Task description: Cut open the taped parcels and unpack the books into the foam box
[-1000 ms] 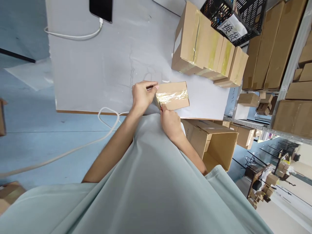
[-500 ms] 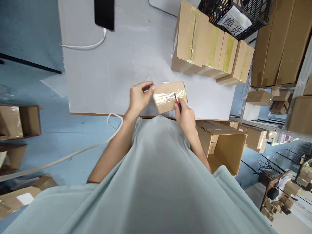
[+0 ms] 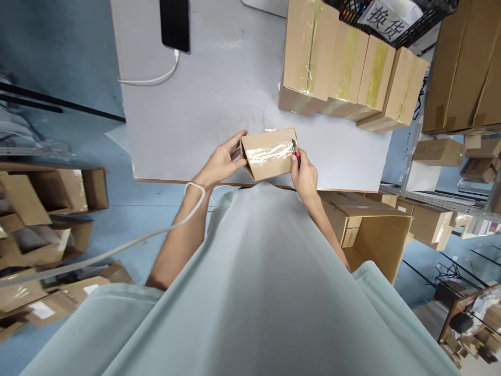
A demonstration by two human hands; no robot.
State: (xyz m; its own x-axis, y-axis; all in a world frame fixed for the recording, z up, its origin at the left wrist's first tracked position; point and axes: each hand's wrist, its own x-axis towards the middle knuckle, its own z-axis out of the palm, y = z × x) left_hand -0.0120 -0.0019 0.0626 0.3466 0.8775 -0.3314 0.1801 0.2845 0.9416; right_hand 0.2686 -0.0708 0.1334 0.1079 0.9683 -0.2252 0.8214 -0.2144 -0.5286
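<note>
Right below the camera, loose pale grey-green cloth (image 3: 250,292) fills the foreground, and a thick whitish cable (image 3: 129,245) loops across the left forearm. Just beyond it, at the table's near edge, sits a small brown cardboard box (image 3: 270,153) with shiny clear tape along its top, its left end gaping a little. And look at the left hand (image 3: 223,163): thumb and fingers span that end, gripping it by the corners. Over on the other side, the right hand (image 3: 305,177) is closed around a red-and-black cutter (image 3: 298,156), its dark tip at the box's right end; whether it touches the tape, I can't tell. To the right, below the tabletop, a large open brown carton (image 3: 381,237) shows its hollow inside. Farther across the pale grey table (image 3: 195,115) we find a black rectangular phone (image 3: 175,23) with a thin white lead (image 3: 154,81) plugged in, then a row of taped brown cartons (image 3: 332,62) standing side by side. Behind them, a black plastic crate (image 3: 350,13) carries a white paper sign (image 3: 387,20) with black characters, and off to the right runs metal shelving (image 3: 442,196) with more cardboard around it.
</note>
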